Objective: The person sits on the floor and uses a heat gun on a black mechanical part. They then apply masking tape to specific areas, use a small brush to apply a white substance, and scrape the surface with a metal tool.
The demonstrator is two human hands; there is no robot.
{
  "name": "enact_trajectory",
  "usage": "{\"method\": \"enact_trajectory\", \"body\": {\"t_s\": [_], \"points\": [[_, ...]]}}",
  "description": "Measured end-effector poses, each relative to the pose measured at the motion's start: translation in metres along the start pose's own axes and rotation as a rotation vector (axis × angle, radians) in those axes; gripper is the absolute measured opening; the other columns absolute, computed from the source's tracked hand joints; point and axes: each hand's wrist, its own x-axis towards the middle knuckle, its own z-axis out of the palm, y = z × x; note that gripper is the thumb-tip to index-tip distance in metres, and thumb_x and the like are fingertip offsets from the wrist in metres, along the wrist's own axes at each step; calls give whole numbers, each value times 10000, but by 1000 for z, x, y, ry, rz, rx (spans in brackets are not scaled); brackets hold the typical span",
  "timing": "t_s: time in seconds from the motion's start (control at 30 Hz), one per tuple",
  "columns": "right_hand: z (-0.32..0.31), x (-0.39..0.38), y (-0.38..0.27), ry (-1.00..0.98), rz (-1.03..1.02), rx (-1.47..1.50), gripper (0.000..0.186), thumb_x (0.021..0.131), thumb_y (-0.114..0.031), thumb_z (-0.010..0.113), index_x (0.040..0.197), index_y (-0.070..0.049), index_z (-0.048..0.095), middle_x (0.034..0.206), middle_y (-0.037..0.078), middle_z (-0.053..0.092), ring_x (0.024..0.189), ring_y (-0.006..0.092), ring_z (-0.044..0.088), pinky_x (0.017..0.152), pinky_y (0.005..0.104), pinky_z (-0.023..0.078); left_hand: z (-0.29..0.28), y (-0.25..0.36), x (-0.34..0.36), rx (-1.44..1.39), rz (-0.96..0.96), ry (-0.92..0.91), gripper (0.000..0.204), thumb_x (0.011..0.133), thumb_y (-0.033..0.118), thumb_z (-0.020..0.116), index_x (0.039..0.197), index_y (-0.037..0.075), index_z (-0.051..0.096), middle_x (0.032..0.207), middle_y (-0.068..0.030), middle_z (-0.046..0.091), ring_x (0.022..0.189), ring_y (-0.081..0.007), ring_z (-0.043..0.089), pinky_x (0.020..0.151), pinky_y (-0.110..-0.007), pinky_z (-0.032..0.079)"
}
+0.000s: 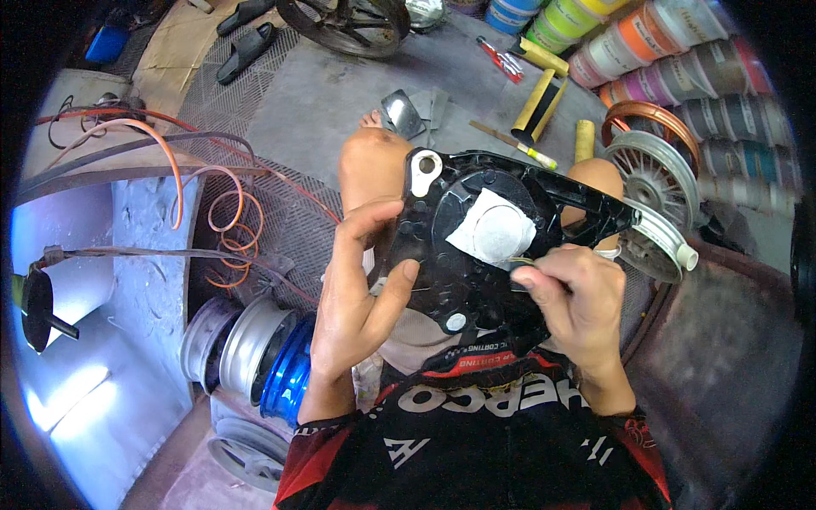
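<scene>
Across my lap lies a black cast metal part (463, 221), apparently a motorcycle engine cover, with a round raised middle and an arm reaching right. White masking tape (493, 228) covers its central circle, and a smaller white disc (456, 322) sits lower down. My left hand (361, 285) grips the part's left edge, thumb over the face, fingers around the side. Close to the tape's lower right edge, my right hand (578, 293) is closed in a pinch. Something small and thin shows at its fingertips; its kind is hard to make out.
Wheel rims (242, 344) stand at left below coiled orange hoses (242, 221). More rims (654, 187) lean at right beside stacked paint buckets (646, 42). On the floor ahead lie black slippers (246, 53), a red-handled tool (500, 59), a marker-like tube (535, 155) and yellow rolled pieces (540, 106).
</scene>
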Motion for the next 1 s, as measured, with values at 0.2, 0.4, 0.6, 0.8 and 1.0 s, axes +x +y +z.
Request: {"method": "enact_trajectory", "body": {"t_s": [0.2, 0.4, 0.6, 0.8, 1.0], "points": [[-5, -9, 14, -34, 22, -235, 227, 794, -65, 771, 743, -43, 550, 636, 87, 575, 503, 272, 541, 487, 361, 440, 1, 0, 4, 101, 62, -22, 511, 859, -8, 636, 1332, -22, 444, 1227, -184, 562, 1115, -272, 583, 986, -363, 440], [2, -3, 11, -33, 16, -19, 191, 798, -63, 768, 783, -23, 582, 644, 105, 586, 536, 269, 589, 522, 347, 477, -1, -1, -2, 73, 27, -4, 517, 859, -6, 636, 1340, -13, 445, 1238, -183, 561, 1123, -274, 582, 991, -365, 438], [-3, -1, 8, 39, 14, 51, 202, 793, -81, 775, 777, -23, 582, 649, 100, 583, 536, 271, 583, 523, 350, 468, -4, 0, 0, 53, 11, -1, 525, 850, -3, 645, 1338, -13, 450, 1236, -183, 561, 1129, -280, 584, 996, -372, 437], [-8, -6, 21, -27, 87, -66, 182, 796, -57, 772, 790, -25, 593, 638, 87, 592, 525, 240, 582, 498, 342, 452, -1, -2, 2, 79, 40, 5, 521, 857, 0, 647, 1338, -13, 444, 1220, -180, 571, 1133, -273, 579, 994, -372, 437], [6, 4, 10, -46, 25, 9, 193, 789, -59, 773, 779, -34, 583, 634, 104, 573, 536, 266, 577, 497, 354, 449, -2, -3, -1, 62, 30, -9, 516, 863, 2, 642, 1336, -22, 439, 1240, -188, 561, 1140, -275, 575, 996, -368, 434]]}}
